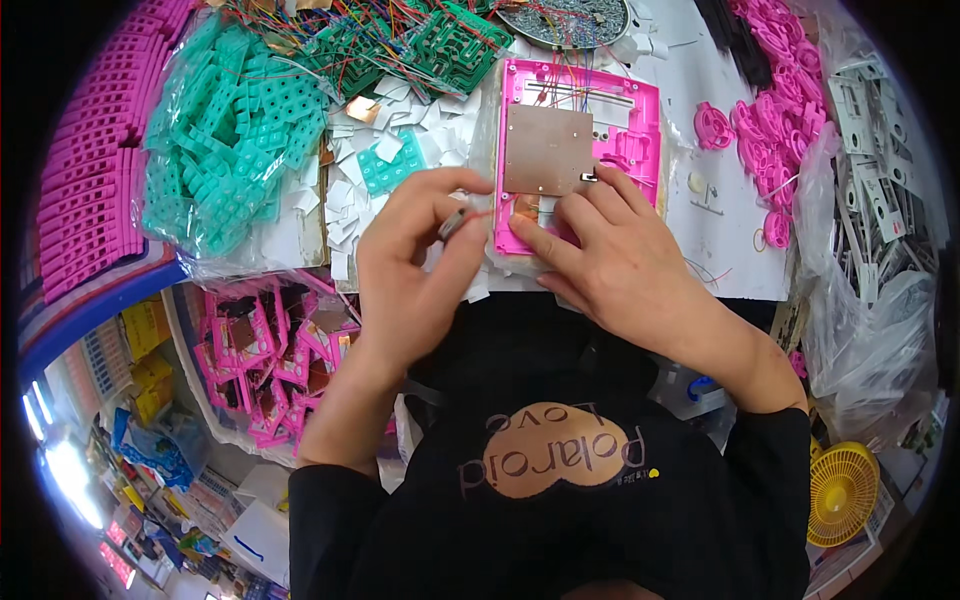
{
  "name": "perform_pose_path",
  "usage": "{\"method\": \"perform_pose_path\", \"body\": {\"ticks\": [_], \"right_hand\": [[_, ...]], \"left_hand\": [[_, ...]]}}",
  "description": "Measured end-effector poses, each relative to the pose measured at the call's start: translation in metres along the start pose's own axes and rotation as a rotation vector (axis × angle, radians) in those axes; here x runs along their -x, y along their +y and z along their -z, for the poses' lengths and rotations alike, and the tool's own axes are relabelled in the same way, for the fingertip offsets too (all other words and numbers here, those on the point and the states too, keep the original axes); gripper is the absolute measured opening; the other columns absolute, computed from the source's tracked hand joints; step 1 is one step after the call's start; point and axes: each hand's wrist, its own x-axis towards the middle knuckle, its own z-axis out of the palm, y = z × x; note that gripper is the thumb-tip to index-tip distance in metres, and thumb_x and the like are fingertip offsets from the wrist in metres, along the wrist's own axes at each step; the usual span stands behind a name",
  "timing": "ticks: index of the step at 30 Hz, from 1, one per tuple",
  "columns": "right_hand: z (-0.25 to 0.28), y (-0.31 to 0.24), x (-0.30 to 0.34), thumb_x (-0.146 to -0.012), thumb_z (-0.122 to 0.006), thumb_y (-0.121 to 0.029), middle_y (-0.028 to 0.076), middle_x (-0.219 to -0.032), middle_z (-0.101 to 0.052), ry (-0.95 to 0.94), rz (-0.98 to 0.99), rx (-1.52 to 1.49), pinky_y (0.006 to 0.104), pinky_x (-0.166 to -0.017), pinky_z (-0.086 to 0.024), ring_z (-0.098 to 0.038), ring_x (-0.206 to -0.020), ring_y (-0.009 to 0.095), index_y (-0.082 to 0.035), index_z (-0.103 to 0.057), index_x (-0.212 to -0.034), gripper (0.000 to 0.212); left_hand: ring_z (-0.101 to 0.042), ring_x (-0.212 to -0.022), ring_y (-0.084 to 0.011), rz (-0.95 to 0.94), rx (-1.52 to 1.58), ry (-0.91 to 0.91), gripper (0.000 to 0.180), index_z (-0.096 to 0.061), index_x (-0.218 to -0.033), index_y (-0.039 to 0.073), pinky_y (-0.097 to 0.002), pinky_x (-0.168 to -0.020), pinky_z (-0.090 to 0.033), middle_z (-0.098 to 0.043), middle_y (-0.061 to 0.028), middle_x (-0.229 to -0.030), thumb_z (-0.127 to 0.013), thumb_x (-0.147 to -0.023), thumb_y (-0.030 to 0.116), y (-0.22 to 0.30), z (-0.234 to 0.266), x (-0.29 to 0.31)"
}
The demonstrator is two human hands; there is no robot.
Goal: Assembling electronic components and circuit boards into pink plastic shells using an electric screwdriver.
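In front of me a pink plastic case (648,110) lies on the table, its inside facing up. A brown circuit board (548,150) sits in it, with thin wires at its far side. My right hand (625,255) grips the near part of the case, its fingers bent over the board's near right corner by a small slide switch (588,177). The right thumb presses by a copper-coloured piece (526,207). Just left of the case, my left hand (415,265) is closed on a small grey part (455,222) with a red wire; fingers partly cover it.
Turquoise rubber keypads (235,140) fill a bag at left, beside stacked magenta strips (95,150). White paper pieces (345,190) and green circuit boards (455,45) lie nearby. A round tray (570,22) stands behind. Pink rings (775,120) lie right; pink assemblies (265,350) fill a lower-left bin.
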Motion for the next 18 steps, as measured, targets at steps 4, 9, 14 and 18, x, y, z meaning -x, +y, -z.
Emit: {"method": "perform_pose_path", "body": {"ticks": [4, 9, 14, 18], "right_hand": [[0.000, 0.005, 0.001, -0.080, -0.076, -0.018, 0.012, -0.097, -0.060, 0.031, 0.023, -0.065, 0.0464, -0.101, -0.044, -0.058, -0.098, 0.030, -0.006, -0.067, -0.120, 0.042], [0.028, 0.031, 0.021, -0.076, -0.079, -0.016, 0.012, -0.101, -0.068, 0.387, -0.180, -0.325, 0.0424, -0.088, -0.050, -0.062, -0.097, 0.033, -0.004, -0.069, -0.116, 0.042], [0.027, 0.035, 0.020, -0.082, -0.073, -0.003, 0.011, -0.093, -0.071, 0.415, -0.059, -0.382, 0.0351, -0.072, -0.054, -0.068, -0.082, 0.030, -0.004, -0.069, -0.109, 0.027], [0.019, 0.034, 0.013, -0.089, -0.068, -0.004, 0.010, -0.087, -0.070, 0.482, -0.310, -0.583, 0.0322, -0.069, -0.054, -0.069, -0.079, 0.022, -0.003, -0.070, -0.104, 0.015]], "left_hand": [[-0.061, -0.084, -0.0080, 0.115, 0.247, -0.090, 0.011, -0.066, -0.104, -0.005, -0.0237, -0.073, -0.050, -0.070, -0.0064, -0.102, -0.060, -0.099, 0.003, 0.006, -0.009, -0.025], [-0.064, -0.077, -0.0120, -0.161, -0.118, -0.232, 0.007, -0.068, -0.096, -0.002, -0.0256, -0.069, -0.050, -0.070, -0.0067, -0.089, -0.066, -0.092, 0.003, -0.001, -0.027, -0.028], [-0.065, -0.075, -0.0203, -0.253, -0.260, -0.294, 0.009, -0.069, -0.095, 0.001, -0.0289, -0.067, -0.051, -0.069, -0.0091, -0.094, -0.068, -0.086, 0.000, 0.005, -0.044, -0.030], [-0.064, -0.077, -0.0222, -0.510, -0.586, -0.176, 0.017, -0.070, -0.095, 0.006, -0.0336, -0.070, -0.049, -0.068, -0.0072, -0.099, -0.073, -0.079, 0.002, 0.004, -0.030, -0.025]]}}
